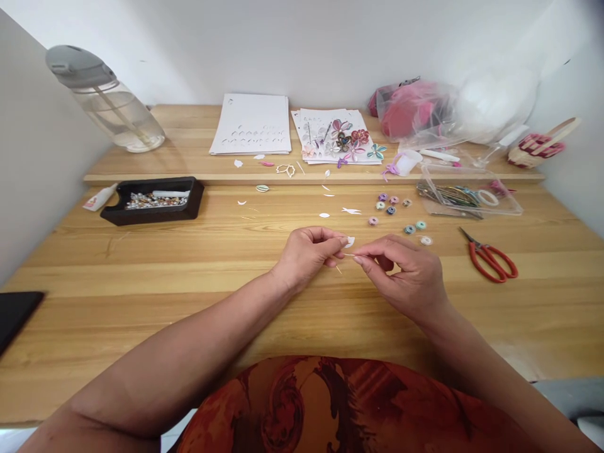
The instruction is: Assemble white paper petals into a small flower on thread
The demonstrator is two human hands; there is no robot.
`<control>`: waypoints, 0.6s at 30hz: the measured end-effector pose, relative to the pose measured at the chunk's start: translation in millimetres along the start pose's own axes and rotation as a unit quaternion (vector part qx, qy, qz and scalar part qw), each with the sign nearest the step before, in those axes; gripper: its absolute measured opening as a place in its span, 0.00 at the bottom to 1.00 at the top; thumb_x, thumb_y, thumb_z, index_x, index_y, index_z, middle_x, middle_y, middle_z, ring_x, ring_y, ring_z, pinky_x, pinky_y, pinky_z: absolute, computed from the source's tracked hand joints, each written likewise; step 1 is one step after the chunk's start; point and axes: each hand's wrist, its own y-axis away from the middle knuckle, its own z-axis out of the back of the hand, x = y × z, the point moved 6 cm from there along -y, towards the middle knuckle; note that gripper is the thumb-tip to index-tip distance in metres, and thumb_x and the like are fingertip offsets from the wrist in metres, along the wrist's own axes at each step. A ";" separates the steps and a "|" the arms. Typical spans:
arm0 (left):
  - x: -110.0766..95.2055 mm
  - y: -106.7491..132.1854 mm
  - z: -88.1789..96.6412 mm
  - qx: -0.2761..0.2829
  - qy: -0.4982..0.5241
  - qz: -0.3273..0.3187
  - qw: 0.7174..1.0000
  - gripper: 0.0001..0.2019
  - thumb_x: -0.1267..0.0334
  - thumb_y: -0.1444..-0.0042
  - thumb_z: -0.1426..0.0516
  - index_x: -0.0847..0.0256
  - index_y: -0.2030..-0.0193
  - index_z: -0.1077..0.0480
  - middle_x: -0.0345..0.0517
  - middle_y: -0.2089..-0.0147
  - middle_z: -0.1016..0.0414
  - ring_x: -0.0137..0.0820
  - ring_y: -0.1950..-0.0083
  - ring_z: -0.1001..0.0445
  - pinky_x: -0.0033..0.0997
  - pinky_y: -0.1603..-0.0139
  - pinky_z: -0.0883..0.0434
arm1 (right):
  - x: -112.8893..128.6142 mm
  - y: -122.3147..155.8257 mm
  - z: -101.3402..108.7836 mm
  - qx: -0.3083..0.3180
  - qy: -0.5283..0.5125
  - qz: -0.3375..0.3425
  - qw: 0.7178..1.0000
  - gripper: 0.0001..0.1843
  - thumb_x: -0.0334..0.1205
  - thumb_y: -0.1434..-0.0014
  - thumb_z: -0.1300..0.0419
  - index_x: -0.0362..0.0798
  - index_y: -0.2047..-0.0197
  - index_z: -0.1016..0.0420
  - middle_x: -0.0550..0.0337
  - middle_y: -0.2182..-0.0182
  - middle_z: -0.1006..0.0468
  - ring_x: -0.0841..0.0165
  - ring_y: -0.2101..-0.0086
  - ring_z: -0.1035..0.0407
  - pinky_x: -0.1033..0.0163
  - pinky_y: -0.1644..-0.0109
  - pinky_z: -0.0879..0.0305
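Note:
Over the middle of the wooden table [141, 264], my left hand [309, 255] pinches a small white petal-shaped paper piece [350, 241] between thumb and fingertips. My right hand [406, 274] is closed in a pinch on a thin pale wire or thread [348, 255] that runs toward the left fingertips. The two hands almost touch. Small spools of coloured thread [396, 214] lie just beyond my right hand. More white paper bits [324, 215] are scattered on the table ahead.
Red scissors [491, 259] lie to the right. A black tray of beads [153, 200] and a glue tube [98, 199] sit left. On the raised shelf: water bottle [106, 100], white sheets [251, 124], finished flowers [346, 139], plastic bags [415, 110], small basket [540, 143]. A clear box [467, 192] holds wires.

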 end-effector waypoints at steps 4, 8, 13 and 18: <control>-1.0 1.0 0.9 -0.008 0.004 -0.003 1.000 0.11 0.62 0.56 0.32 0.67 0.69 0.25 0.46 0.70 0.24 0.27 0.69 0.25 0.19 0.79 0.37 | 0.3 0.7 -1.8 0.013 0.012 -0.002 1.000 0.06 0.30 0.41 0.39 0.50 0.64 0.23 0.61 0.71 0.24 0.72 0.75 0.36 0.65 0.72 0.39; -0.2 2.4 -0.9 -0.008 0.028 0.009 1.000 0.12 0.63 0.57 0.32 0.67 0.69 0.25 0.47 0.68 0.23 0.29 0.67 0.23 0.20 0.75 0.32 | 0.7 1.7 -4.6 0.023 0.037 0.004 0.999 0.07 0.30 0.41 0.40 0.51 0.64 0.23 0.61 0.71 0.23 0.71 0.75 0.36 0.64 0.71 0.38; 1.6 3.0 -2.3 -0.012 0.044 0.016 0.999 0.11 0.65 0.57 0.31 0.69 0.70 0.25 0.45 0.70 0.24 0.25 0.71 0.25 0.23 0.69 0.27 | -0.5 2.5 -7.8 0.030 0.042 0.009 0.999 0.06 0.31 0.40 0.40 0.51 0.63 0.23 0.61 0.69 0.22 0.71 0.74 0.34 0.64 0.69 0.37; 2.8 2.4 -1.7 -0.010 0.041 0.013 0.999 0.11 0.64 0.57 0.31 0.69 0.70 0.26 0.45 0.69 0.24 0.25 0.70 0.25 0.24 0.65 0.26 | -2.0 3.0 -9.5 0.035 0.032 0.008 0.999 0.06 0.31 0.40 0.39 0.51 0.62 0.22 0.61 0.69 0.22 0.71 0.74 0.34 0.65 0.69 0.37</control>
